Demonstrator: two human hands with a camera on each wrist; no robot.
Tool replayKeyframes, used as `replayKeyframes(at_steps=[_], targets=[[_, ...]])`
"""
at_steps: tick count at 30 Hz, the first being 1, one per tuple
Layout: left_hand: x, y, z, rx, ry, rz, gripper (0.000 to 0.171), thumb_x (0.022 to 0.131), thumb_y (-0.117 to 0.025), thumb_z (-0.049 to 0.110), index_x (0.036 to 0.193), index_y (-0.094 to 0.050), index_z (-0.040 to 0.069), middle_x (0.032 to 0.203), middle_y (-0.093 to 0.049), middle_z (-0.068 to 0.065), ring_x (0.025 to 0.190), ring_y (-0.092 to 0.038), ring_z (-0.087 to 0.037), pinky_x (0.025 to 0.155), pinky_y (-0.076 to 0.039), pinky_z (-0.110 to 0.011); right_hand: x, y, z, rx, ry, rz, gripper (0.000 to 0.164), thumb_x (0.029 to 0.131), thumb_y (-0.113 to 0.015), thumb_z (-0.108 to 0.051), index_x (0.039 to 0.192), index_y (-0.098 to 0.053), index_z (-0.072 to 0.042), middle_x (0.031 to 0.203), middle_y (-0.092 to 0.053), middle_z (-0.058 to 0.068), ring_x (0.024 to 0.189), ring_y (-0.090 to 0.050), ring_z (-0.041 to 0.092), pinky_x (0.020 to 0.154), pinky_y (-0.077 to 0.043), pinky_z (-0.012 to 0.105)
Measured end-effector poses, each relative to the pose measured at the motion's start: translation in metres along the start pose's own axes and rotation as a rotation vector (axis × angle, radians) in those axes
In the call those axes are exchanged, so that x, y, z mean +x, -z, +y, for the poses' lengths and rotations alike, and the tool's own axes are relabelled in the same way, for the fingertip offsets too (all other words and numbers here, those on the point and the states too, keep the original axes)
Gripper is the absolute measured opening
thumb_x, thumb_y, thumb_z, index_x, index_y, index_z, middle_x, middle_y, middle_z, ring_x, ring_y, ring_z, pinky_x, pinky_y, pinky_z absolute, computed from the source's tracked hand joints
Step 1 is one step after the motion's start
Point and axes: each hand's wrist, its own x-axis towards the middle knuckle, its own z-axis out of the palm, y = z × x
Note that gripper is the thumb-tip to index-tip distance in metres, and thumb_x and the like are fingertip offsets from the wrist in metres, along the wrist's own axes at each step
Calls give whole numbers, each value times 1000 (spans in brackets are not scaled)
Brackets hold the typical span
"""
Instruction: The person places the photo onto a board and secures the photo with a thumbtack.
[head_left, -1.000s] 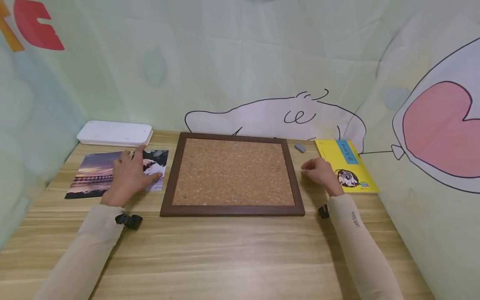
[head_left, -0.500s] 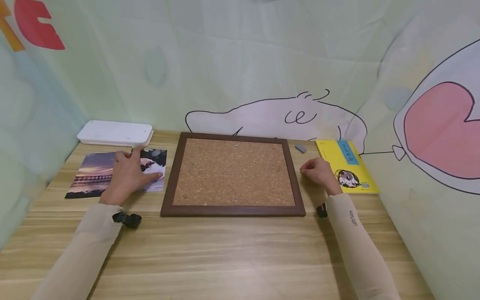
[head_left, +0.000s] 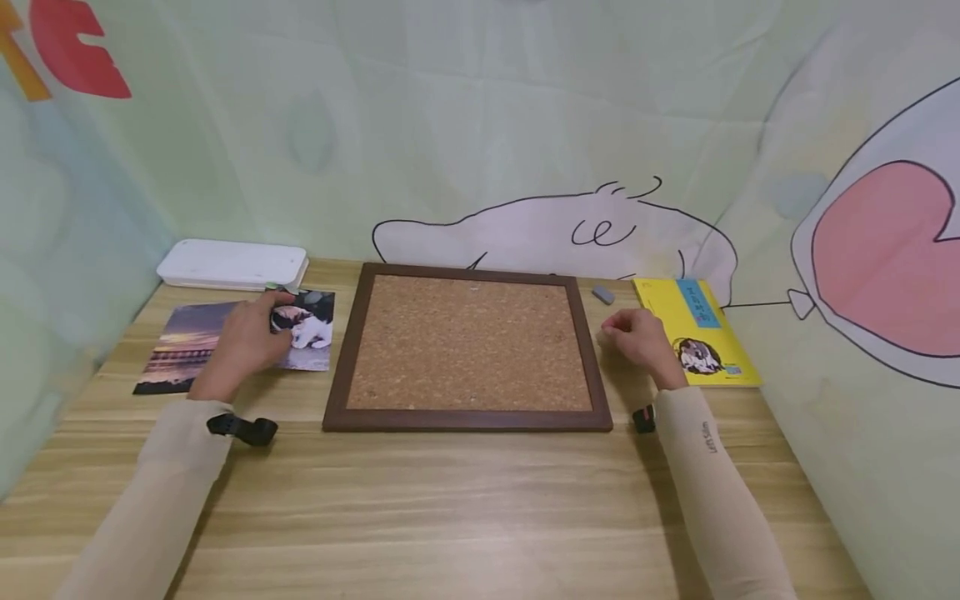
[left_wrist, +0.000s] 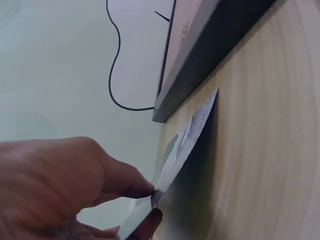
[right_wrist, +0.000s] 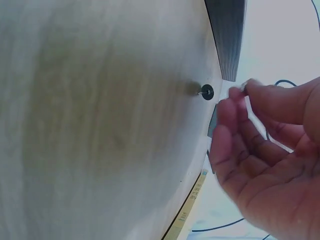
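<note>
My left hand [head_left: 243, 337] pinches a photo of a white animal [head_left: 309, 335] between thumb and fingers. In the left wrist view this photo [left_wrist: 187, 142] is tilted up off the table, with a shadow under it. A sunset photo [head_left: 186, 333] lies flat beneath the left hand, partly covered. My right hand [head_left: 639, 340] hovers between the cork board [head_left: 468, 342] and a yellow book [head_left: 667, 304]. Its thumb and fingertips pinch a small silvery thing [right_wrist: 244, 87], whose kind I cannot tell. Close by on the table is a dark thumbtack [right_wrist: 207, 92].
The brown-framed cork board lies flat in the middle of the wooden table [head_left: 450, 508]. A white case [head_left: 232, 262] stands at the back left. A grey eraser [head_left: 603, 294] lies behind the right hand. A printed fabric wall [head_left: 480, 125] closes off the back and sides.
The left fingers, earlier spread over the photos, have drawn together on the animal photo, and the hand has shifted slightly left. That photo has risen and turned a little. The right hand has barely moved.
</note>
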Motion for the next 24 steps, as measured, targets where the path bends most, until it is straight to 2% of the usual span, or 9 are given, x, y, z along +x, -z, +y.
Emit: replayKeyframes(at_steps=[3, 5, 10, 12, 22, 24], targets=[[2, 3, 2, -32, 21, -6, 65, 89, -56, 4, 152, -48, -3, 143, -50, -48, 114, -50, -52, 90, -45, -62, -1, -1, -3, 21, 31, 23, 26, 111, -59, -20, 125, -71, -2, 122, -70, 20, 107, -59, 31, 95, -50, 38], [2, 4, 4, -49, 45, -5, 64, 91, -53, 5, 154, -48, -1, 148, -48, -47, 116, -50, -51, 90, -45, -59, -2, -1, -4, 39, 51, 31, 26, 111, -60, -20, 126, -71, -2, 124, -70, 20, 109, -59, 32, 97, -50, 39], [2, 7, 10, -78, 76, 13, 64, 94, -50, 7, 157, -45, -2, 150, -48, -45, 132, -50, -58, 103, -45, -69, -2, -2, -8, 63, 72, 56, 24, 110, -61, -18, 125, -72, -4, 126, -72, 19, 113, -61, 33, 106, -52, 46], [1, 8, 11, -87, 76, 27, 65, 94, -50, 7, 157, -45, -2, 147, -50, -45, 131, -50, -59, 106, -44, -71, -3, -1, -9, 60, 84, 66, 23, 110, -61, -17, 125, -72, -4, 126, -72, 20, 113, -61, 34, 107, -52, 48], [0, 10, 13, -136, 76, 104, 61, 95, -51, 10, 155, -48, -3, 145, -53, -44, 131, -51, -60, 107, -42, -68, -5, -1, -14, 33, 150, 102, 25, 110, -62, -18, 126, -74, -3, 124, -74, 21, 110, -63, 34, 100, -53, 44], [0, 9, 16, -143, 71, 125, 60, 95, -51, 10, 154, -51, -2, 143, -55, -41, 117, -57, -54, 96, -46, -60, -6, 0, -15, 26, 155, 111, 25, 109, -63, -18, 125, -74, -3, 123, -75, 21, 108, -63, 34, 97, -53, 43]])
